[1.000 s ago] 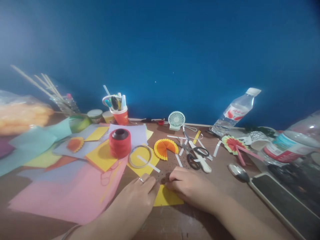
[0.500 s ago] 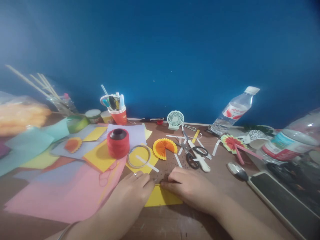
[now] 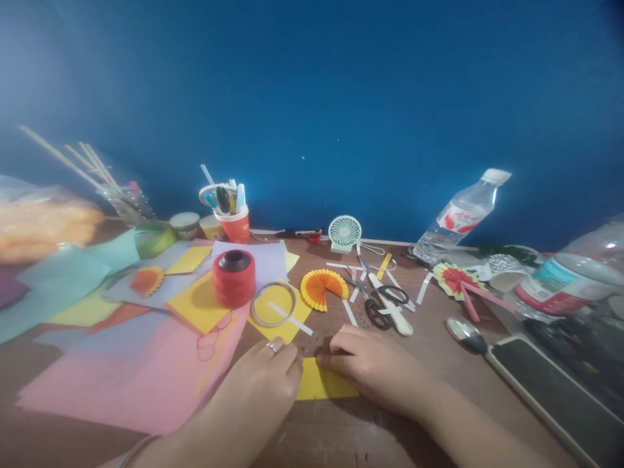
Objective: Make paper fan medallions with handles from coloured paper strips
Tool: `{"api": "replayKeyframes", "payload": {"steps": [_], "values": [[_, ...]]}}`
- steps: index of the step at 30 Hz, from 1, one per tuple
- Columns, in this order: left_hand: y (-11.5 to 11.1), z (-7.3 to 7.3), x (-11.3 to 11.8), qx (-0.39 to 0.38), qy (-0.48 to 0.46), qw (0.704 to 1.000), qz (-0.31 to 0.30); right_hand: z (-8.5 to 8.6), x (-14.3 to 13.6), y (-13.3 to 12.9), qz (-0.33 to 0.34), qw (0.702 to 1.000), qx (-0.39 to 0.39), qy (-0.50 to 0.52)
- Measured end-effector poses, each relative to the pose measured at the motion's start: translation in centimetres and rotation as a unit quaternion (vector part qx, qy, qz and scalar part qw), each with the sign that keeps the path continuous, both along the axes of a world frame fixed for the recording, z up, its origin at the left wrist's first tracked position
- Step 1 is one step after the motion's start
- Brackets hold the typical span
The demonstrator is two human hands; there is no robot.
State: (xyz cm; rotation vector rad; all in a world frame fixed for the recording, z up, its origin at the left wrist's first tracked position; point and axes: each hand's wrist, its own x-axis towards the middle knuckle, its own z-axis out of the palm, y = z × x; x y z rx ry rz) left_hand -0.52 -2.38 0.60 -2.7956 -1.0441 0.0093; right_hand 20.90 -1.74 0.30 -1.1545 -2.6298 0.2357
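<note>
So the fingers of both hands are bent and down at the far edge of a yellow sheet (image 3: 319,382) — left hand (image 3: 266,380) on its left side, right hand (image 3: 368,364) on its right. Can't tell if they're actually pinching the paper or just pressing on it, since the fingertips are mostly hidden. The sheet lies on the brown desk (image 3: 341,432), right at the front between the two hands, and there's a ring (image 3: 274,346) on the left one.

Just beyond the hands, a metal hoop (image 3: 273,304) and a white strip lie on a yellow square (image 3: 287,328), with an orange pleated fan (image 3: 322,290) right beside it. To the right of that, black-handled scissors (image 3: 377,313) lie across a white-handled tool (image 3: 400,323) among loose paper strips. A red thread spool (image 3: 234,279) stands to the left, near a big pink sheet (image 3: 117,383).

Over on the right there's a spoon (image 3: 467,335) by a phone (image 3: 550,393) — and farther back a tilted plastic bottle (image 3: 458,218), a little round fan (image 3: 344,233) and a red cup (image 3: 235,226) full of pens.
</note>
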Motion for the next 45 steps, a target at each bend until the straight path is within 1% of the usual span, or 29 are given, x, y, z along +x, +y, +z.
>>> {"api": "replayKeyframes", "payload": {"steps": [2,4,7,10,14,16,18,21,23,26,28,31,35,39,43,45], "values": [[-0.2,-0.1,0.1,0.005,0.042,0.999,0.002,0.0,0.0,0.0,-0.006,1.0,0.0,0.002],[-0.3,-0.2,0.2,0.004,0.053,0.999,0.008,-0.1,-0.1,-0.1,-0.011,1.0,-0.003,0.006],[-0.5,-0.4,0.1,0.012,0.034,0.999,0.033,-0.1,-0.1,-0.1,-0.021,1.0,-0.006,0.019],[-0.6,-0.4,-0.3,0.012,0.017,0.999,0.035,-0.1,0.0,-0.1,-0.018,1.0,-0.008,0.021],[-0.4,-0.1,-0.7,0.022,-0.008,0.999,0.043,-0.1,0.0,-0.2,-0.027,0.999,-0.016,0.024],[-0.3,0.1,-0.5,0.024,-0.017,0.999,0.034,-0.2,-0.1,-0.2,-0.032,0.999,-0.02,0.026],[-0.2,0.0,-0.2,0.019,-0.009,1.0,0.011,-0.1,-0.2,-0.2,-0.031,0.999,-0.022,0.025],[-0.2,-0.5,0.2,0.015,0.053,0.998,-0.015,0.3,0.0,0.1,-0.029,0.999,-0.03,0.01],[-0.1,-0.8,0.2,0.012,0.085,0.996,-0.014,0.7,0.5,0.4,0.0,1.0,-0.03,-0.004],[-0.1,-1.0,0.1,0.011,0.097,0.995,-0.024,1.0,1.6,1.0,0.061,0.998,-0.014,-0.009],[-0.1,-1.0,0.0,0.018,0.103,0.994,-0.037,1.1,2.2,1.3,0.075,0.997,-0.007,-0.004],[-0.1,-0.9,0.0,0.023,0.113,0.992,-0.049,0.9,2.9,1.7,0.078,0.997,-0.003,0.006],[-0.1,-0.9,0.0,0.027,0.123,0.989,-0.081,0.6,3.3,1.8,0.081,0.996,-0.006,0.028],[0.0,-0.8,0.1,0.04,0.122,0.986,-0.106,0.3,3.5,1.9,0.076,0.994,-0.017,0.081],[-0.2,-0.8,0.2,0.025,0.109,0.989,-0.097,0.4,3.1,1.6,0.056,0.986,-0.033,0.154],[-0.4,-0.9,0.2,0.018,0.081,0.994,-0.067,0.3,2.8,1.5,0.061,0.984,-0.05,0.157]]}}
